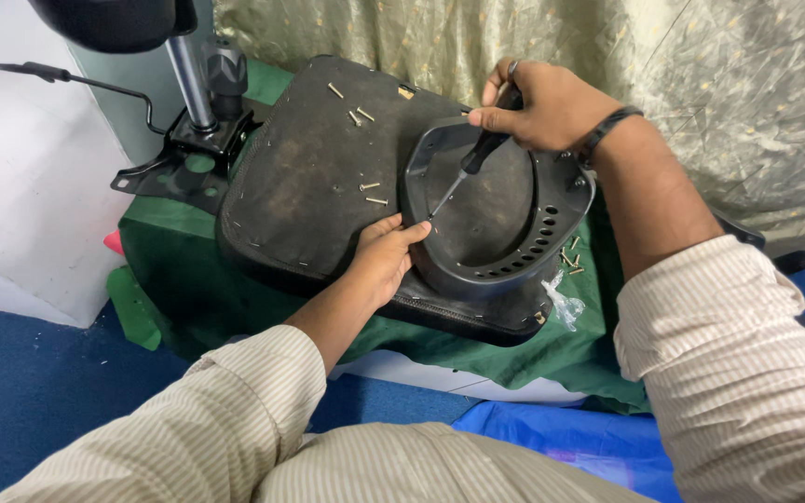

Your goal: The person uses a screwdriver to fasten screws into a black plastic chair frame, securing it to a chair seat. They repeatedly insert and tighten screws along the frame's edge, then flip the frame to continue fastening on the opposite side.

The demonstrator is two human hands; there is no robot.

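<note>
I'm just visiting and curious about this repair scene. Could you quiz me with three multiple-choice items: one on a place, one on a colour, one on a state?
1. Where do the loose screws mostly lie?
A. on the dark seat base
B. on the blue floor
C. in a jar

2. What colour is the cloth under the seat base?
A. red
B. green
C. white

3. What is the right hand doing?
A. resting open
B. gripping a screwdriver
C. holding a hammer

Answers:
1. A, several screws sit on the base's top.
2. B, green cloth shows around its edges.
3. B, the screwdriver tip meets the grey plastic shell by the left hand.
</note>
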